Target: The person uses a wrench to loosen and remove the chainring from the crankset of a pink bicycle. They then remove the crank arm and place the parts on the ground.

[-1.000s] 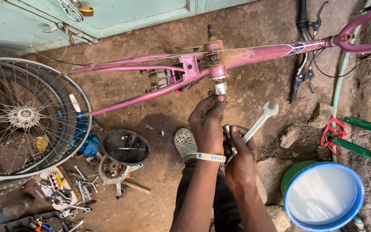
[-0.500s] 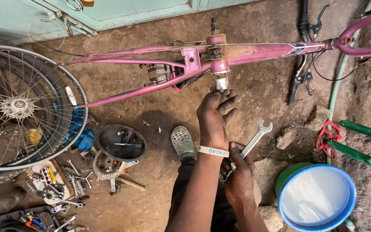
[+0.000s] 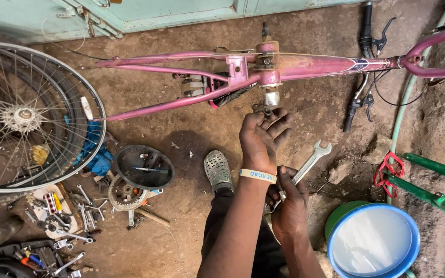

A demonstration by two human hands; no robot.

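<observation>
A pink bicycle frame [image 3: 191, 98] lies sideways on the dirt, its bottom bracket axle [image 3: 271, 97] pointing toward me. My left hand [image 3: 261, 139], with a pale wristband, reaches up just below that axle. Its fingertips pinch a small dark metal part [image 3: 263, 109]. My right hand [image 3: 288, 202] sits lower, beside my left wrist, closed around the handle of a silver open-ended spanner [image 3: 312, 160]. The spanner's jaw points up and to the right. My dark-trousered leg and grey clog [image 3: 216, 170] lie under my arms.
A spoked wheel [image 3: 24, 116] lies at the left. Below it are a black bowl [image 3: 145, 167], a sprocket [image 3: 124, 193] and several scattered tools [image 3: 63, 226]. A blue-rimmed basin [image 3: 372, 242] stands at the lower right, near green frame tubes [image 3: 433, 180]. Black handlebars [image 3: 364, 67] and a teal wall lie beyond.
My left hand has dropped a little away from the bottom bracket axle, and its fingers have spread more. My right hand keeps hold of the spanner, now slightly lower in view.
</observation>
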